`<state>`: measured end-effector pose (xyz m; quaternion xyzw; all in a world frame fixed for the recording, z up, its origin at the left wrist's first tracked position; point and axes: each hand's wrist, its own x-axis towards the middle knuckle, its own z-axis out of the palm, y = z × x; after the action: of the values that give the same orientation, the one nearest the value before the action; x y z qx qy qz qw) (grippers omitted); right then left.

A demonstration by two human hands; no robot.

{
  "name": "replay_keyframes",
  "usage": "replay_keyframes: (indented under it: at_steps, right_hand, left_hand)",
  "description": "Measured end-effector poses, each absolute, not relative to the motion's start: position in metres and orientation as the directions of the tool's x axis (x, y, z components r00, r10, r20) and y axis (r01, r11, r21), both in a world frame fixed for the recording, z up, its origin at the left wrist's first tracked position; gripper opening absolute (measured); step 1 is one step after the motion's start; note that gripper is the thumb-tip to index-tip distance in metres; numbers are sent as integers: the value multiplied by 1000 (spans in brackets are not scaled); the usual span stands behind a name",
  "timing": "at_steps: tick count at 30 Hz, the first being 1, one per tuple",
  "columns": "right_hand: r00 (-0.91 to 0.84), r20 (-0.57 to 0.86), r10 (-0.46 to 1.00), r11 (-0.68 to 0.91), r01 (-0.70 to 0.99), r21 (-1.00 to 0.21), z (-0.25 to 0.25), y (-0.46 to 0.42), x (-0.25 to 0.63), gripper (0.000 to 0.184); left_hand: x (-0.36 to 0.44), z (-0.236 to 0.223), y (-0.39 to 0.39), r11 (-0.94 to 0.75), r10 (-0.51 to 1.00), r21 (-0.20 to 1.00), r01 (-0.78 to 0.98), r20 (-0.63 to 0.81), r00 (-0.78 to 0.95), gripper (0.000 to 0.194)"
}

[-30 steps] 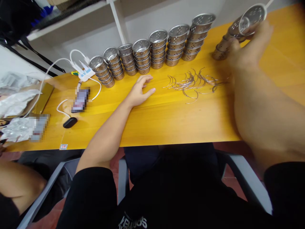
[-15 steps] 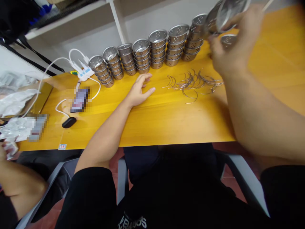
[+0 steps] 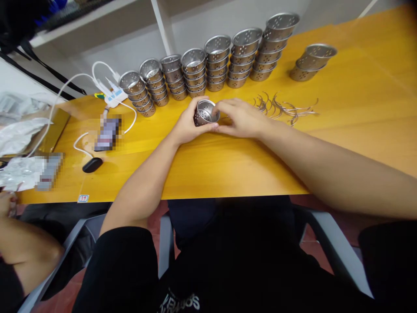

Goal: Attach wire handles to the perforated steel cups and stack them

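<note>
A perforated metal cup [image 3: 201, 118] is held between my two hands above the yellow table, its mouth facing up toward me. My left hand [image 3: 186, 125] wraps round the cup's left side, thumb along the near side. My right hand [image 3: 243, 117] grips the rim from the right, with fingertips reaching just inside the mouth. Right of the cup, partly hidden behind my right hand, lies a loose heap of thin curved wires [image 3: 276, 106]. Beyond the hands, several stacks of similar perforated cups [image 3: 216, 65] stand in a row.
A shorter cup stack [image 3: 302, 73] stands apart at the right. Left are a white power strip [image 3: 115, 96] with cables, a phone [image 3: 108, 134] and a black oval case [image 3: 92, 165]. Another person's arm [image 3: 29, 252] is at the far left, near plastic bags [image 3: 24, 171].
My right hand has come down and left from the cups at the upper right to the front of the row, bringing a cup. My left hand, previously open and bare, now holds that cup too.
</note>
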<state>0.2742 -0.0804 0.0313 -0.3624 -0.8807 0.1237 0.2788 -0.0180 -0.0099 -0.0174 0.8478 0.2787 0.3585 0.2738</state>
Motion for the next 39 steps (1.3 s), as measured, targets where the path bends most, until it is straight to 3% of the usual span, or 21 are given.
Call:
replay_keyframes:
  at_steps: [15,25,39]
  right_hand:
    - [-608,482,631,775,510,-373,31,-78,284,50]
    - [-547,435,715,692,468,-549,39,-86,283,42]
    - [-530,486,695,701,351,-621,38,-80,283,45]
  left_hand:
    - [-23,-15,-4,-569,722,799,196,371,583,124]
    - [-22,-17,2,-570,745,802,176,415,523,117]
    - [-20,-5,-8,-578,732,791,203,391,559,115]
